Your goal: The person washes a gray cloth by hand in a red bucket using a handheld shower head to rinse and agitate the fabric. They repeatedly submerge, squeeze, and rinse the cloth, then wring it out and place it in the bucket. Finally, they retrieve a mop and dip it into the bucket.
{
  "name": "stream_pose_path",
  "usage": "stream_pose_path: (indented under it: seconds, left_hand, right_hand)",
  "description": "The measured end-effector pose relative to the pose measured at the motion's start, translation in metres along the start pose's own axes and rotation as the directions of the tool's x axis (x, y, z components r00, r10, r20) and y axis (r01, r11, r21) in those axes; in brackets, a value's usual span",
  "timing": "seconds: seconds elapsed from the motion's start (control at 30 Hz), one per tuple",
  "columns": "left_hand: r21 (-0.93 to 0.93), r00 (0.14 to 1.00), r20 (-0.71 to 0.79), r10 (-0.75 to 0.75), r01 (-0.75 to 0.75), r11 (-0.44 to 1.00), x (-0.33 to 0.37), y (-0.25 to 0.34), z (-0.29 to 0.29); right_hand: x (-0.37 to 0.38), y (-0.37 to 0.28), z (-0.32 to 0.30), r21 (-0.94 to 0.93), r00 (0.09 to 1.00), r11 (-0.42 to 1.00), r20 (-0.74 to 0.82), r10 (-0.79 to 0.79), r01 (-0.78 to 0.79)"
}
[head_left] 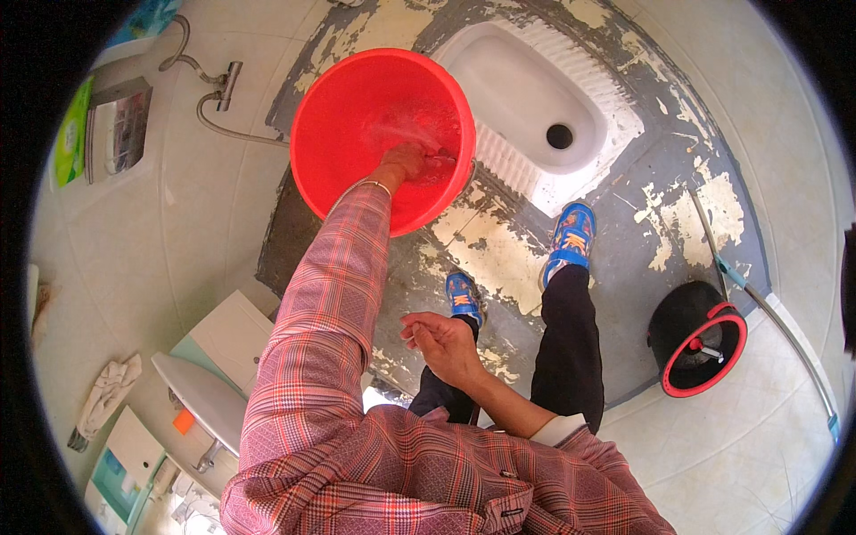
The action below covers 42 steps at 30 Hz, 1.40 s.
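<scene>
A large red basin [330,116] stands at upper middle, beside the squat toilet. Inside it is my left hand [408,160], its fingers closed near the right inner wall. A small dark, shiny piece [442,159] shows at the fingertips, too small to make out. Water sprays across the basin around that hand. My right hand [443,348] hangs in front of my body, fingers curled in and thumb against them, with nothing visible in it. It is above the floor near my left shoe [463,296].
A white squat toilet [517,89] with an open drain hole lies at the upper right. A metal shower hose [236,134] runs from the left wall behind the basin. A black bucket with a red rim [685,376] and a mop [785,330] are at right. At left is a washbasin [198,392].
</scene>
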<state>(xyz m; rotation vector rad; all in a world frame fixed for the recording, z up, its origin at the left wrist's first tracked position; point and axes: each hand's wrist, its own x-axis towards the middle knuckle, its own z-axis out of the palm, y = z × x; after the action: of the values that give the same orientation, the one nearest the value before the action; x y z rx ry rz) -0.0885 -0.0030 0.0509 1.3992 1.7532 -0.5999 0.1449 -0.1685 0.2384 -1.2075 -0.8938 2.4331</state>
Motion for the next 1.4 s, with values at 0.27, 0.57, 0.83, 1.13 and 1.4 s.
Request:
stream_pose_path:
  seconds: [0.27, 0.57, 0.83, 1.13, 1.4]
  left_hand:
    - [-0.061, 0.997, -0.063, 0.037, -0.041, 0.997, -0.004, -0.001, 0.005]
    - [-0.034, 0.996, -0.079, 0.051, -0.054, 0.998, 0.008, -0.005, 0.008]
    - [-0.026, 0.997, -0.068, -0.042, 0.040, 0.999, 0.006, -0.017, 0.017]
    - [-0.053, 1.000, -0.029, 0.004, -0.006, 0.999, 0.012, -0.015, 0.018]
    - [-0.061, 1.000, -0.008, 0.027, -0.028, 0.998, 0.010, -0.021, 0.018]
  right_hand:
    - [-0.001, 0.002, 0.000, -0.006, 1.000, 1.000, -0.007, -0.015, 0.015]
    - [0.001, -0.001, 0.000, 0.056, 0.993, 0.993, 0.066, 0.099, -0.103]
    - [-0.002, 0.001, 0.004, 0.101, 0.995, 0.991, 0.060, 0.083, -0.089]
    - [-0.001, 0.007, 0.004, 0.122, 0.999, 0.991, 0.025, 0.046, -0.049]
    - [-0.002, 0.010, 0.006, 0.079, 0.998, 0.996, 0.038, 0.048, -0.051]
